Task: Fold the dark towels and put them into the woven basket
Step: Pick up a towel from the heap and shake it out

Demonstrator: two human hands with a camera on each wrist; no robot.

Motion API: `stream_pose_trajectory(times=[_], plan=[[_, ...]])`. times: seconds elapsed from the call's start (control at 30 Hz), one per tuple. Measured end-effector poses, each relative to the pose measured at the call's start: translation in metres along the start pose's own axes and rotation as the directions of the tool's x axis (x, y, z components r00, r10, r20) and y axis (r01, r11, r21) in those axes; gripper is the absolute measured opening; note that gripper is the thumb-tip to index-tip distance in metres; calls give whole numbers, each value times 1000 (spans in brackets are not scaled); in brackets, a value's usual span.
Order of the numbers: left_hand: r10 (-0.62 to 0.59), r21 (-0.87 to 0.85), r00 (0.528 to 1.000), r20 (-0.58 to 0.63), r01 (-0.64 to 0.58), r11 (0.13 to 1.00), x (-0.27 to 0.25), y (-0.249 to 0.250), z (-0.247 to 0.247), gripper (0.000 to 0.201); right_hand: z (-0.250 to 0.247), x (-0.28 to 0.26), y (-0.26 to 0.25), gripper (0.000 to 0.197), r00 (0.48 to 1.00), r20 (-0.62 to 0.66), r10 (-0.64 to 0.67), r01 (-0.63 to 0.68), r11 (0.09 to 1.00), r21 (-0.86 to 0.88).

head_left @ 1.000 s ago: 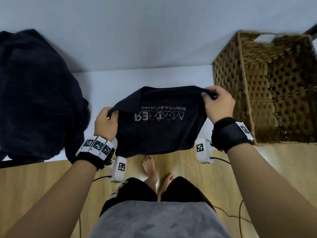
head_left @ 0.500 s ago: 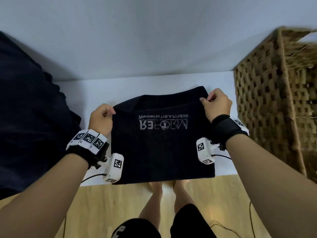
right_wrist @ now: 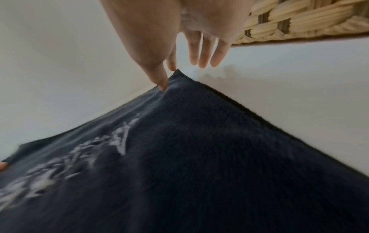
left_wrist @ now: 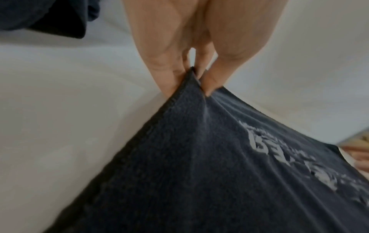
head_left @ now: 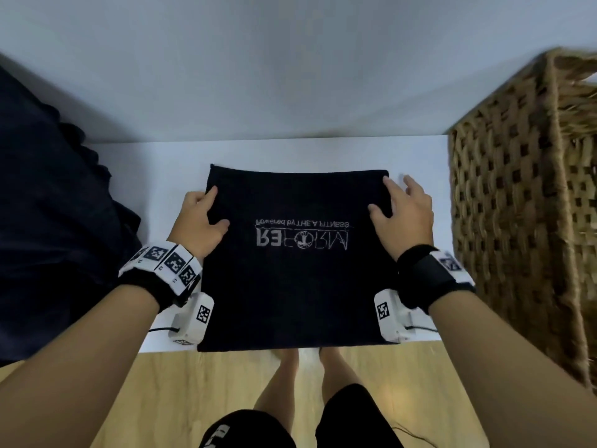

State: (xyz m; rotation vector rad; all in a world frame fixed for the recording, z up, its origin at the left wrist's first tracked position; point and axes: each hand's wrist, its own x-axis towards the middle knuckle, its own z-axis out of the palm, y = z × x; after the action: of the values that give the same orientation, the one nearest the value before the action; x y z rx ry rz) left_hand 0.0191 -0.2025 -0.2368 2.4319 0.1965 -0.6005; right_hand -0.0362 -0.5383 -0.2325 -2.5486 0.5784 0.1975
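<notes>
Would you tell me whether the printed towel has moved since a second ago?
Yes. The printed towel has come down from mid-air to lie flat on the white table.

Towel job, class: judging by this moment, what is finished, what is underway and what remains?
Done: one printed towel lies folded flat on the white table. Underway: left hand pinches its far corner; right hand is open. Left: basket placement, plus the dark pile.

Matt, fuzzy terry towel (head_left: 290,286) (pale stitched lettering); rough woven-fibre basket (head_left: 517,221); smooth white tabletop (head_left: 161,156).
</notes>
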Motion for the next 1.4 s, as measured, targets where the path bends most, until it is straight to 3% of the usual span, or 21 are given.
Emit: stream_pose_trajectory(times=[0.07,0.13,0.23,0.3,0.37,0.4,0.47,0.53,1.03,1.17,1.3,1.33,1.4], plan=[[14,115,1000,3,-14,993,-4,3,2,75,-1,-27,-4,58,997,3,-73,73,996,-48],[29,174,999,-14,-26,984,-7,4,4,76,3,-58,-5,61,983,107,-148,158,983,-93],[65,235,991,-116,-36,971,-16,10,2,65,17,-98,0,77,939,318,-131,198,962,-187],[197,397,963,-184,-110,911,-32,16,2,59,27,-110,4,87,925,365,-104,207,945,-254],[331,500,935,-126,-228,835,-54,19,9,58,30,-112,4,91,926,365,-96,201,944,-263],[333,495,943,-25,-277,823,-66,17,15,66,31,-111,3,92,926,367,-93,197,946,-257],[197,494,949,246,-298,817,-87,8,31,99,33,-110,3,94,924,372,-85,190,947,-257],[66,556,928,367,-276,784,-92,-3,40,122,34,-109,4,96,920,382,-85,197,943,-267],[43,546,951,307,-213,810,2,19,13,130,21,-13,-27,94,914,385,-129,215,958,-189],[53,547,956,288,-210,811,-5,22,15,125,13,-30,-27,79,939,318,-135,150,988,-23],[110,548,985,130,-164,820,-25,27,21,107,2,-80,-10,36,998,36,-60,56,992,111],[143,547,987,78,-162,821,-32,29,22,94,0,-94,-3,27,1000,7,-5,5,993,121],[202,529,979,23,-184,828,-46,33,26,49,-4,-124,14,17,991,19,135,-136,981,136]])
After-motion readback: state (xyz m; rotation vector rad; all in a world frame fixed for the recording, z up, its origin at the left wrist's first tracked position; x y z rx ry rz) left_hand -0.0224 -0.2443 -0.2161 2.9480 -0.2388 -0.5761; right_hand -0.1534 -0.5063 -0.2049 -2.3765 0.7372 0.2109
